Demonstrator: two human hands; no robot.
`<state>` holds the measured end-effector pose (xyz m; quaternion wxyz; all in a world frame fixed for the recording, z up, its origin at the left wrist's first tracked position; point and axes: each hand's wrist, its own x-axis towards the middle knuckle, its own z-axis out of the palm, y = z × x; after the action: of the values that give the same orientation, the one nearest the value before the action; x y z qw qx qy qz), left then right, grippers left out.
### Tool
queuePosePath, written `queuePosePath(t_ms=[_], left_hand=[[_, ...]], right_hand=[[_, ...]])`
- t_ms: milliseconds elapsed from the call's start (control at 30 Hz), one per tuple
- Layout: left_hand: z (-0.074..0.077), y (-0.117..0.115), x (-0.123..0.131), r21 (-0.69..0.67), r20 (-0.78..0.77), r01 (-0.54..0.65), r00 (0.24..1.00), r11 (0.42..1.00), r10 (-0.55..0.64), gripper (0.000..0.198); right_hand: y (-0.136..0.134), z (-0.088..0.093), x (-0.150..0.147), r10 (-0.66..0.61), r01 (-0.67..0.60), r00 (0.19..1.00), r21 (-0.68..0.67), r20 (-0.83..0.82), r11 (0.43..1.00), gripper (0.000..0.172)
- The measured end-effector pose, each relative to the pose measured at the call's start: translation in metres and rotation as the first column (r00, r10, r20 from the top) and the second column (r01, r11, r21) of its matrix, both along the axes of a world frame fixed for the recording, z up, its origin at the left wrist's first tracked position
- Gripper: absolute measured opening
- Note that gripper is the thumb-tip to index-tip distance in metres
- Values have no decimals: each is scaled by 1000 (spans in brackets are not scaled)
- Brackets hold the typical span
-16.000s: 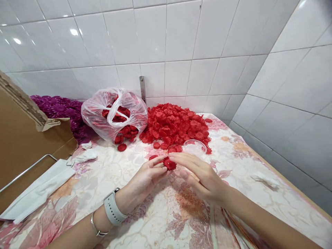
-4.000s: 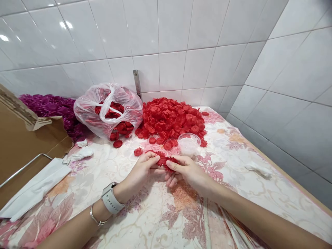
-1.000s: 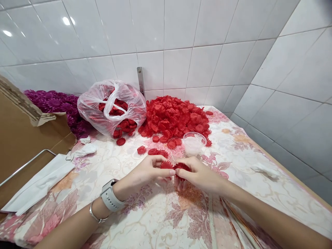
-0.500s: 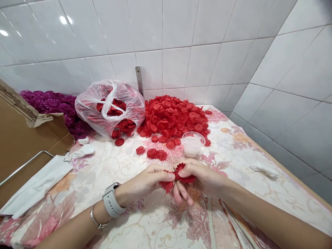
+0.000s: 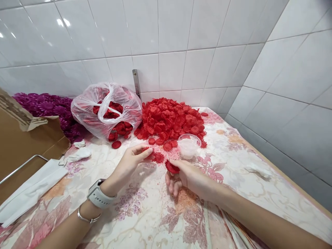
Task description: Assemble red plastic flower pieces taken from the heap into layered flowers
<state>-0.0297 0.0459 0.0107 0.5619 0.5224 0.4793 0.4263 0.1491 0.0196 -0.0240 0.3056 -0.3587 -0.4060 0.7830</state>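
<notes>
My right hand (image 5: 185, 173) holds a dark red artificial flower piece (image 5: 171, 167) between thumb and forefinger. Its other fingers curl loosely below. My left hand (image 5: 132, 159) is at the near side of the loose flower pieces, its thumb and fingertips closed about a red flower piece (image 5: 146, 149) that they partly hide. Beside those fingertips another red flower piece (image 5: 158, 158) lies on the cloth. Just beyond my right hand stands a clear round tub (image 5: 190, 145) with whitish contents that I cannot make out.
A big heap of red flower pieces (image 5: 171, 119) rests against the tiled wall. Left of it are a tied plastic bag (image 5: 83, 114) of red pieces, purple flowers (image 5: 48, 107) and a cardboard box (image 5: 33, 145). Crumpled tissue (image 5: 258, 170) lies on the floral tablecloth (image 5: 109, 228) at right.
My hands were together on red flower pieces and have parted. The left has moved forward and left to the loose pieces; the right keeps a flower piece. The view has shifted slightly.
</notes>
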Motion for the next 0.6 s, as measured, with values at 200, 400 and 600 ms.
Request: queuePosePath(t_ms=[200, 400, 600], left_hand=[[-10, 16, -10, 85, -187, -13, 982, 996, 29, 21], [-18, 25, -21, 548, -553, -58, 724, 835, 413, 21], [-10, 11, -10, 583, -483, -44, 784, 811, 390, 16]], right_hand=[[2, 4, 2, -74, 51, 986, 154, 149, 987, 18], [3, 7, 2, -150, 99, 965, 233, 215, 968, 19], [2, 6, 3, -149, 100, 979, 312, 137, 945, 28]])
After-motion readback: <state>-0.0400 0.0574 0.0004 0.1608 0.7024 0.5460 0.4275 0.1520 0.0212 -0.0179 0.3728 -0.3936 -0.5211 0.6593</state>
